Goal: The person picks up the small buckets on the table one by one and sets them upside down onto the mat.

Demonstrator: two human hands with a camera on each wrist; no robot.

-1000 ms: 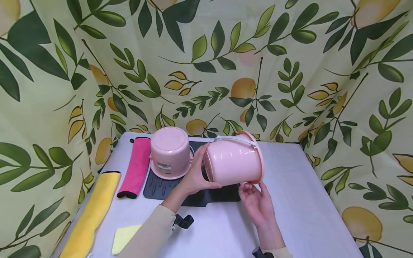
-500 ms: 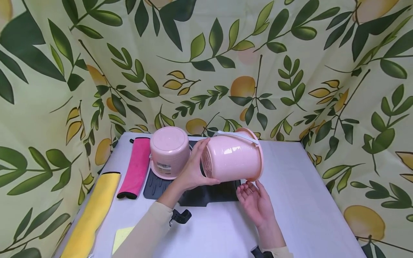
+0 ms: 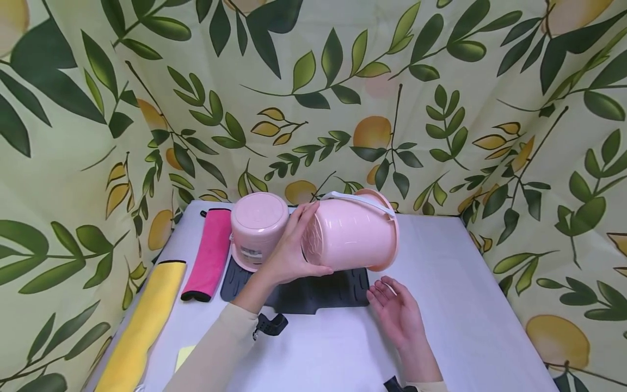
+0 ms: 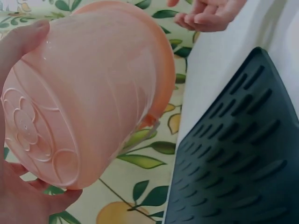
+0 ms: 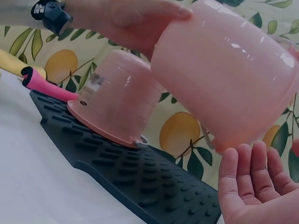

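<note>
My left hand [image 3: 289,253] grips a pink bucket [image 3: 355,231] by its base, thumb and fingers spread around the bottom edge. The bucket lies tilted on its side in the air, its rim toward the right and its white handle [image 3: 360,201] along the top. In the left wrist view the molded flower pattern shows on the bucket's base [image 4: 35,126]. Below the rim, my right hand [image 3: 397,310] is palm up with relaxed fingers, holding nothing and apart from the bucket. A second pink bucket [image 3: 258,228] stands upside down on a dark ribbed mat [image 3: 318,294].
Left of the mat lie a pink cloth sleeve [image 3: 208,253] with black ends and a long yellow one [image 3: 142,326]. A pale yellow square [image 3: 183,355] is partly hidden by the left sleeve. Leaf-patterned fabric [image 3: 313,136] encloses the white table [image 3: 470,326].
The held bucket has risen slightly and turned a little, with its base showing more. My right hand has come away from the rim, slightly down and to the right.
</note>
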